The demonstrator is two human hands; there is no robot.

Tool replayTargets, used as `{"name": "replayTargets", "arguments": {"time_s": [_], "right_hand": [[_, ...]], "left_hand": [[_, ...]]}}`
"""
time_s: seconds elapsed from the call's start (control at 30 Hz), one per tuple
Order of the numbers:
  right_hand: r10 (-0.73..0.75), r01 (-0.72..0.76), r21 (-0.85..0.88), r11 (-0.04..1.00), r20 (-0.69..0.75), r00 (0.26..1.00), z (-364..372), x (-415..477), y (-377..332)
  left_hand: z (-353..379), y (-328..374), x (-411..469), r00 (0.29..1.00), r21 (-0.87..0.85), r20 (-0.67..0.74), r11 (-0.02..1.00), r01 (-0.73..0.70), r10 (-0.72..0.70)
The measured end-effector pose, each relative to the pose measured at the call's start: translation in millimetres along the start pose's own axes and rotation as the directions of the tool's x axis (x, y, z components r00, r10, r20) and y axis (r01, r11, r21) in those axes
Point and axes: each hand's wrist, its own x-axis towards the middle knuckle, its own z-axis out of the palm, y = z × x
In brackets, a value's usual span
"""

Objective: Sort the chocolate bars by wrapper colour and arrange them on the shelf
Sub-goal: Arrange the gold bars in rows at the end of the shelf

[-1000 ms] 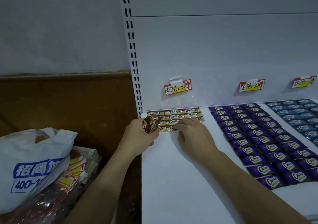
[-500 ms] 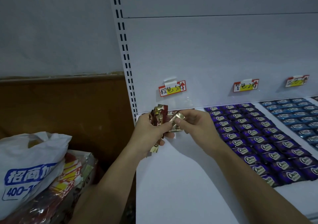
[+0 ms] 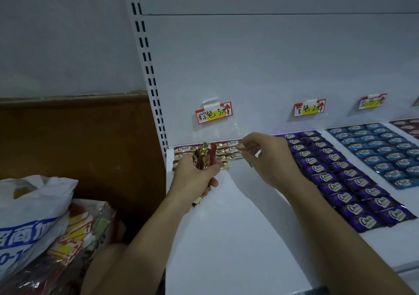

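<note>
My left hand (image 3: 195, 176) grips a bunch of brown-and-gold chocolate bars (image 3: 204, 156), held upright over the shelf's back left corner. My right hand (image 3: 267, 158) pinches a single brown-and-gold bar (image 3: 240, 146) by its end, just above the rows of brown bars (image 3: 183, 152) laid at the back of the white shelf (image 3: 238, 238). To the right lie a block of purple bars (image 3: 340, 181), then a block of blue bars (image 3: 381, 151). Darker bars (image 3: 408, 126) show at the far right edge.
Handwritten price tags (image 3: 214, 113) hang on the shelf's back panel above each colour block. A slotted upright (image 3: 147, 67) marks the shelf's left edge. Left of the shelf, a white plastic bag (image 3: 29, 215) rests on packaged goods (image 3: 79, 238) before a brown wall.
My right hand left the rows on the shelf, drew one bar out of the bunch in my left hand, and now lifts it to the right. My left hand rose slightly.
</note>
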Motion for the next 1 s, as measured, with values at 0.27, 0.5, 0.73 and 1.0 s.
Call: {"name": "replayTargets", "arguments": {"time_s": [0.27, 0.5, 0.73, 1.0], "right_hand": [[-0.14, 0.172, -0.372, 0.912, 0.114, 0.984, 25, -17, 2], [-0.001, -0.004, -0.378, 0.926, -0.013, 1.0, 29, -32, 5], [0.052, -0.05, -0.378, 0.924, -0.004, 0.999, 35, -34, 4], [0.023, -0.027, -0.413, 0.91, -0.014, 1.0, 38, -34, 5]], "left_hand": [[0, -1, -1, 1.0, -0.014, -0.001, 1.0, 0.008, -0.008], [-1, -3, 0, 1.0, 0.02, 0.005, 1.0, 0.0, 0.0], [0, -4, 4, 1.0, 0.056, 0.023, 0.998, 0.014, -0.015], [1, -4, 5, 1.0, 0.068, 0.026, 0.998, 0.006, -0.008]]}}
